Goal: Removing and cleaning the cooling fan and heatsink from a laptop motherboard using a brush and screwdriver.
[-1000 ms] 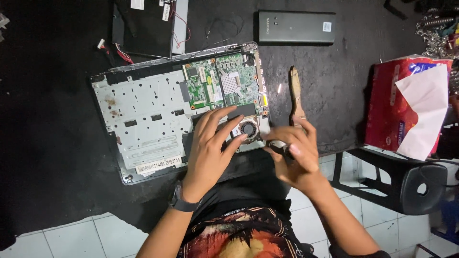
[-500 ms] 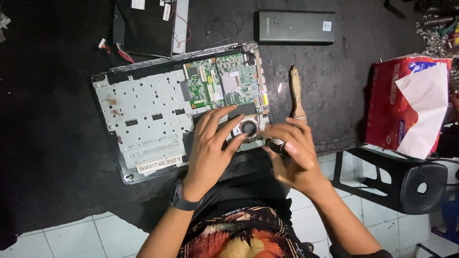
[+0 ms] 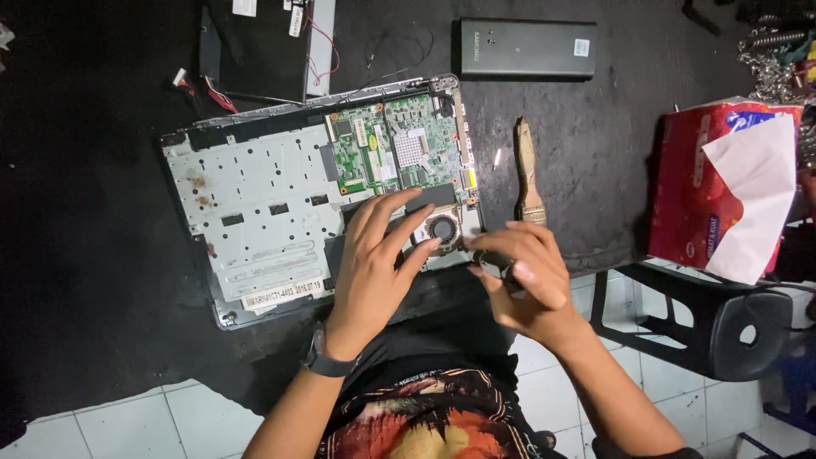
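Laptop base (image 3: 255, 221): opened, flat on dark bench (image 3: 85, 255), green board exposed for access.
Left hand (image 3: 374, 272): fingers (image 3: 399, 217) spread and released, pressing beside round fan (image 3: 443, 228) to steady the base.
Right hand (image 3: 523, 276): clenched around dark tool handle (image 3: 495, 265), tip angled toward fan corner.
Brush (image 3: 527, 174): parked just right of base, within reach.
Tissue pack (image 3: 722, 187): red, at far right.
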